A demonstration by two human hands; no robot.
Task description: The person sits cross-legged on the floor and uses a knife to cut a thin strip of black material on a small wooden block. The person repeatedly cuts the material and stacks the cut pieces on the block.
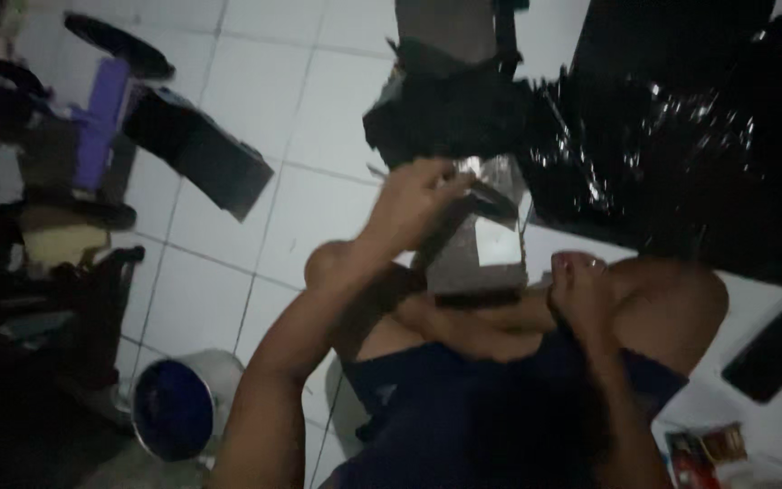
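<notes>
My left hand (420, 201) is raised over my lap, its fingers pinched on the top edge of a grey box-shaped package (480, 244) partly wrapped in clear shiny film. The package stands between my bent knees. My right hand (579, 288) rests curled against the package's right side, by my right knee; whether it grips anything cannot be told. Black glossy plastic sheet (681, 136) lies crumpled just beyond the package.
White tiled floor (255, 100). A blue-lined round bucket (178, 407) stands at lower left. A dark flat box (199, 149) and purple object (101, 118) lie at upper left beside dark clutter. A black phone (773, 355) and small printed packets (708, 451) lie at right.
</notes>
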